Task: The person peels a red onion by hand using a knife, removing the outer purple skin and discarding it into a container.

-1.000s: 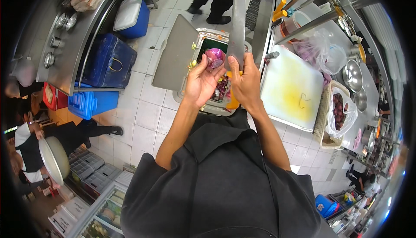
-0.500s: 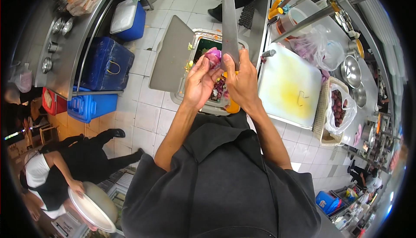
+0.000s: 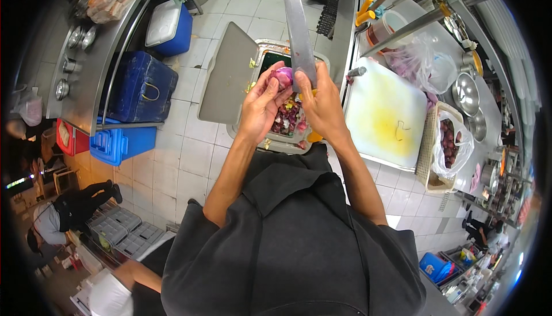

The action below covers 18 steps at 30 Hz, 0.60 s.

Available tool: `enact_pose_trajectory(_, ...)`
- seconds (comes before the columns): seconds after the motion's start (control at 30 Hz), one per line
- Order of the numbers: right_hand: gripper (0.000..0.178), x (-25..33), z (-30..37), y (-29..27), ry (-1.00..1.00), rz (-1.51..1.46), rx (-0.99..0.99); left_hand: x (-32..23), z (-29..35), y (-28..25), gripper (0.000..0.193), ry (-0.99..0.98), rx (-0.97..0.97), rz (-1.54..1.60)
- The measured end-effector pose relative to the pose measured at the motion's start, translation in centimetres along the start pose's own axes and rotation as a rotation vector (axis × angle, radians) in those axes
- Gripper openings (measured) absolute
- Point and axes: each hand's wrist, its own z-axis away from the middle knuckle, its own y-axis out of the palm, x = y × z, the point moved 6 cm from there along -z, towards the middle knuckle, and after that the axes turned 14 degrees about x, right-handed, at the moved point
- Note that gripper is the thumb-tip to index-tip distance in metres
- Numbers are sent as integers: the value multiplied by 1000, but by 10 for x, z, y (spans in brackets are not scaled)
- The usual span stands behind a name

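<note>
A red onion with purple-pink skin sits in the fingers of my left hand. My right hand grips a large knife near the base of its wide blade, thumb pressed on the flat. The blade points away from me, its base right beside the onion; a bit of yellow handle shows at the right hand. Both hands are above a waste bin with red onion peel and scraps inside. Its grey lid hangs open to the left.
To the right, a steel counter carries a stained white cutting board, a basket with a bag of red onions, and metal bowls. Blue boxes stand under the left counter. A person is close by at lower left.
The knife blade has tilted to the left, and the onion has turned slightly in my left hand. At lower left, the person carrying a large bowl has moved closer behind me.
</note>
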Motion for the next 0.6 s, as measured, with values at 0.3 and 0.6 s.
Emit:
enact_pose_trajectory(0.3,32,-11,-3,6,-45,-102,5,0,4,0,49,79,-65,-39)
enact_pose_trajectory(0.6,33,-1,0,10,-93,-72,110,-2,4,-4,50,163,-86,-168)
